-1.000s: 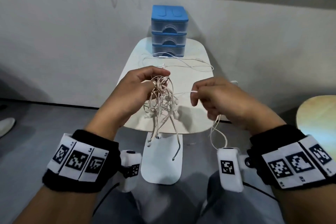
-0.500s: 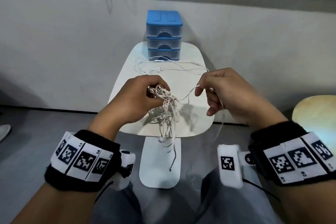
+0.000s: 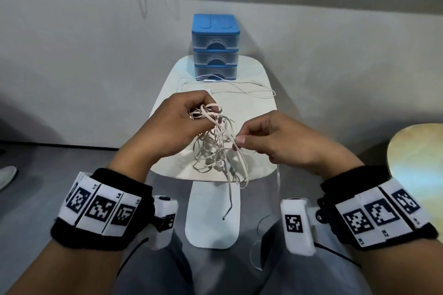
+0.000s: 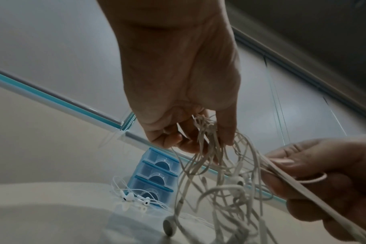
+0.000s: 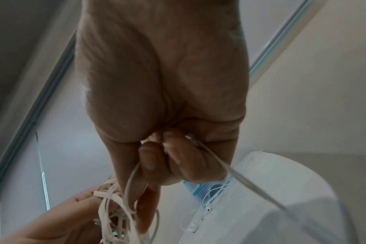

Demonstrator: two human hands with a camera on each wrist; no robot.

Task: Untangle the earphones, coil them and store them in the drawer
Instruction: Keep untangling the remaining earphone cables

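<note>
While the left hand grips the top of a tangled bundle of flat cream earphones with curled fingers, the right hand pinches one strand of the same bundle between thumb and forefinger, with a further length of cable running back through its curled fingers. Both hands hold the tangle in the air over the near edge of a small white worktop, and loose loops and a plug end dangle below that edge, in front of the worktop's white base. From the left wrist view an earbud hangs low in the knot, and many crossing loops hide how the strands run. At the far end of the worktop stands a blue three-drawer organiser against the pale wall, all three drawers closed. A second, thinner white pair of earphones lies spread on the worktop right in front of the lowest drawer, between the organiser and the hands. Each wrist wears a black band with printed markers and a white camera unit. To the right, the rim of a pale wooden round table shows; a white shoe sits on the grey floor at far left.
</note>
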